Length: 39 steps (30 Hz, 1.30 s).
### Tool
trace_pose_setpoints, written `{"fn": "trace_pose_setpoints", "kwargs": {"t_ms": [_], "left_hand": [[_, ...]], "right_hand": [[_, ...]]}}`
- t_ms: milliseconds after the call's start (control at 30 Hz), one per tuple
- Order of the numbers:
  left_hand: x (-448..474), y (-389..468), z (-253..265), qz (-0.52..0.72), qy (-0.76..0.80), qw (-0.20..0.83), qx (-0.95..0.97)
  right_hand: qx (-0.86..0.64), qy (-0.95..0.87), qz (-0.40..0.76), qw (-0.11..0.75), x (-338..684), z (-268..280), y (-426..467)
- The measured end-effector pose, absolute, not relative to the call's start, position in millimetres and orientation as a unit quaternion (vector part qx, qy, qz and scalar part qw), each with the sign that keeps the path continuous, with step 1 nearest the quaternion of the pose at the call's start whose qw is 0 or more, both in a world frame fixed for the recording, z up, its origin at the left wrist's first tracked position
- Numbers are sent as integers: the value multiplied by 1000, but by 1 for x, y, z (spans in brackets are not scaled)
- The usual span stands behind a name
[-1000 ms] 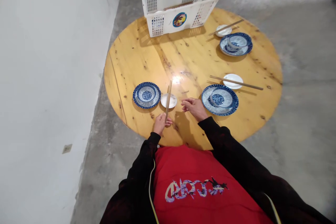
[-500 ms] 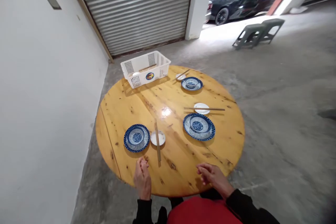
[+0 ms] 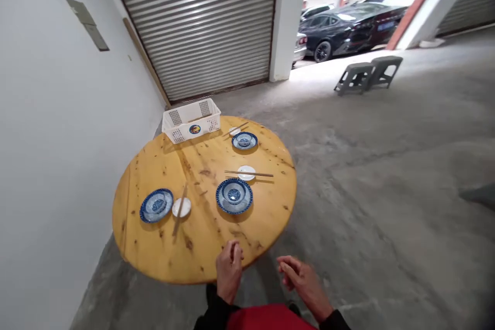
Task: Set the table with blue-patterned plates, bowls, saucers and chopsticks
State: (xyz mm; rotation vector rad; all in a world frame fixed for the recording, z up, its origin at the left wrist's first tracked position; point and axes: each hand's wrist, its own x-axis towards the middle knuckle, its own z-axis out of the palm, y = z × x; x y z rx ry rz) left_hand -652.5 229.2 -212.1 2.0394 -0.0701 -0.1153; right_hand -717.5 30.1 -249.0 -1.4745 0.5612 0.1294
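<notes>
My left hand (image 3: 229, 269) hovers at the front edge of the round wooden table (image 3: 181, 270), fingers curled in and nothing visible in them. To its right, past the table edge and above the floor, my right hand (image 3: 303, 282) is likewise loosely closed. Nearest them is a blue-patterned plate (image 3: 234, 210) with a bowl (image 3: 234, 195) in it; behind it, chopsticks (image 3: 260, 174) lie across a small white dish (image 3: 246, 169). Similar settings include a left plate (image 3: 145, 215) beside chopsticks (image 3: 178, 223) on a dish (image 3: 186, 208), and a far plate (image 3: 244, 148).
A white plastic basket (image 3: 182, 135) stands at the table's far left, close to the white wall (image 3: 58, 139). Two grey stools (image 3: 353, 77) stand on the concrete floor at the back right. A roller shutter (image 3: 212, 26) and parked dark car (image 3: 348, 31) lie beyond.
My view has shifted right and back, so the table sits further left. My left hand has moved right along the table edge; my right hand is now off the table. The dishes stay put.
</notes>
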Motion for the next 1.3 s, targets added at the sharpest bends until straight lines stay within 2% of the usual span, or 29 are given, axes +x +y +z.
{"fn": "trace_pose_setpoints", "kwargs": {"t_ms": [167, 267, 433, 667, 833, 967, 1100, 1300], "left_hand": [[-701, 96, -214, -162, -131, 531, 821], [-711, 49, -207, -162, -191, 488, 836], [-697, -7, -207, -178, -190, 453, 853], [-611, -121, -222, -161, -187, 500, 830], [-526, -204, -207, -136, -178, 531, 817], [-476, -245, -196, -134, -177, 544, 809], [-438, -270, -193, -126, -148, 549, 813], [-369, -298, -203, -84, -14, 577, 812]], "right_hand": [[-628, 355, 35, 692, -776, -253, -71], [-626, 357, 24, 693, -790, -244, -106], [-638, 330, 32, 695, -767, -236, -162], [-655, 357, -3, 666, -682, -240, -303], [-667, 398, -36, 629, -640, -230, -403], [-643, 442, -56, 623, -605, -228, -447], [-638, 417, -7, 648, -536, -224, -458], [-698, 265, 171, 643, -405, -218, -466]]}}
